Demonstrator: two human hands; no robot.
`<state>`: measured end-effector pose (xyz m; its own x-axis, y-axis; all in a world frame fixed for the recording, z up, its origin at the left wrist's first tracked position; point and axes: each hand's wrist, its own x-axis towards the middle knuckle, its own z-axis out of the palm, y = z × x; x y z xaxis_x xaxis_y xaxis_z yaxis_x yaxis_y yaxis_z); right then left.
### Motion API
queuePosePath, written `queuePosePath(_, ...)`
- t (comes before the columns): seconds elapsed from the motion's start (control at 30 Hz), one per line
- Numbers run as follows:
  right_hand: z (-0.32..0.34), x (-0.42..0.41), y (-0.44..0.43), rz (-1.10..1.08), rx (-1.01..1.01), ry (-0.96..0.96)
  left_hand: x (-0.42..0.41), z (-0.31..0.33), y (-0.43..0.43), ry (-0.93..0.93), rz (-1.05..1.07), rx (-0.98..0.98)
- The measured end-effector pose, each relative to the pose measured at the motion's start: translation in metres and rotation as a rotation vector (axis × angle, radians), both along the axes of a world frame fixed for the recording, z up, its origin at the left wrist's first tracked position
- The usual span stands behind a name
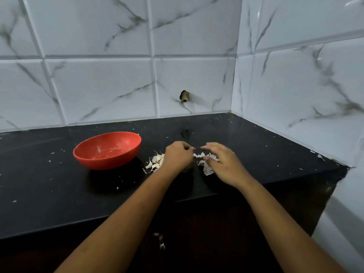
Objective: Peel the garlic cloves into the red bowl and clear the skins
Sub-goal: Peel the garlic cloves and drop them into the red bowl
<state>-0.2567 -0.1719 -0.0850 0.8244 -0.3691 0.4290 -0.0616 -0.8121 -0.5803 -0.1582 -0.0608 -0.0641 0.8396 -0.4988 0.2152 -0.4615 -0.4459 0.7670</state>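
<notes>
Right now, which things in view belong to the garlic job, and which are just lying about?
Part of the job: red bowl; garlic pile beside the left hand; loose skins under the right hand.
Just there: hole in the tile; tiled wall; black counter.

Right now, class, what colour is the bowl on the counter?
The bowl is red, inside and out; the head view shows it best.

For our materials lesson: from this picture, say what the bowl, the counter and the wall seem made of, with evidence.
Bowl: probably plastic, matte red, thin even rim, scuffed inside. Counter: polished black stone, perhaps granite; it faintly mirrors the wall. Wall: glazed ceramic tiles, marble-look veins, glossy highlights, bevelled joints.
</notes>
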Motion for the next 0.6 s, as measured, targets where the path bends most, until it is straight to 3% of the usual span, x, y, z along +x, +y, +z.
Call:
queuePosePath(0.07,-0.003,0.004,0.009,0.091,-0.281,0.306,0.011,0.003,0.016,0.000,0.043,-0.018)
queuePosePath(0.13,-0.003,0.007,0.011,0.078,-0.440,0.532,0.020,0.004,0.036,-0.059,0.076,-0.002)
queuePosePath(0.23,0.003,0.015,0.004,0.027,-0.443,0.635,0.026,0.004,0.071,-0.194,0.070,0.111)
queuePosePath(0.33,0.009,0.022,-0.004,-0.026,-0.437,0.688,0.025,-0.002,0.102,-0.198,-0.016,0.191)
queuePosePath(0.43,0.010,0.031,0.004,-0.043,-0.459,0.579,0.026,-0.009,0.120,-0.246,0.001,0.204)
queuePosePath(0.53,0.013,0.039,0.036,0.122,-0.249,0.206,0.033,-0.010,0.124,-0.211,0.005,0.182)
queuePosePath(0.6,0.016,0.044,0.062,0.267,-0.095,0.103,0.036,-0.010,0.123,-0.181,-0.020,0.220)
